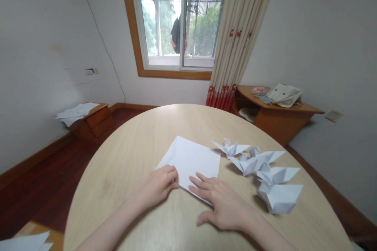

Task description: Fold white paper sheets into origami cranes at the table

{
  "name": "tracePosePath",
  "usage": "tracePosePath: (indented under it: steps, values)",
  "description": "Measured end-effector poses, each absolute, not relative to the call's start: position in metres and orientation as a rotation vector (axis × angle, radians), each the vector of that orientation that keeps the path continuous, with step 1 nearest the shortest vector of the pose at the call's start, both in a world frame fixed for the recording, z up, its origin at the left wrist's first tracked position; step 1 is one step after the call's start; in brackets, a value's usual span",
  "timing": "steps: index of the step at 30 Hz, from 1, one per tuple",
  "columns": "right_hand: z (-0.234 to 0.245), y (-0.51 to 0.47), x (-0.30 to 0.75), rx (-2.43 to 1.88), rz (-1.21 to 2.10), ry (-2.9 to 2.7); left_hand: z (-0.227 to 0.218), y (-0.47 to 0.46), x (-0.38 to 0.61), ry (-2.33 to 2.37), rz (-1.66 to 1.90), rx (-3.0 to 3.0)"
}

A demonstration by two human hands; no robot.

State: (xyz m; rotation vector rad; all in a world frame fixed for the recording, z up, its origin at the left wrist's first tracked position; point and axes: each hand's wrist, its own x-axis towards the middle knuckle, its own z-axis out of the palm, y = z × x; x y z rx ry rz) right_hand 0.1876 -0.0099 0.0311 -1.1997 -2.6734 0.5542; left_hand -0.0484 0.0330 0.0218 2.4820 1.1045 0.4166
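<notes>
the left hand pinches the near edge of the flat white paper sheet on the round pale wooden bench; a slip there could skew that edge. the right hand lies open on the sheet, where uneven pressure could crease it, and drifting rightward could knock the folded white paper birds.

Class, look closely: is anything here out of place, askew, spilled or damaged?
The loose papers on the small wooden cabinet at left look askew: they lie unevenly and overhang its edge. On the round table, nothing stands out; the white sheet and folded paper birds show no obvious damage.
</notes>
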Motion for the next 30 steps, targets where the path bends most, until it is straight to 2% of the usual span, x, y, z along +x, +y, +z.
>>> tracePosePath:
  steps: [6,14,20,24,30]
  values:
    - [0.024,-0.002,0.189,-1.144,0.504,-2.649,0.020,0.035,-0.053,1.171,0.392,2.489]
    - [0.008,0.008,0.190,-1.184,0.749,-2.283,0.026,0.031,-0.051,1.206,0.399,2.421]
    - [0.004,0.009,0.193,-1.275,0.812,-1.988,0.027,0.029,-0.046,1.206,0.313,2.477]
    - [0.003,0.012,0.194,-1.395,0.706,-1.897,0.025,0.030,-0.045,1.254,0.220,2.525]
    - [0.003,0.012,0.193,-1.300,0.535,-1.888,0.031,0.028,-0.045,1.271,0.164,2.510]
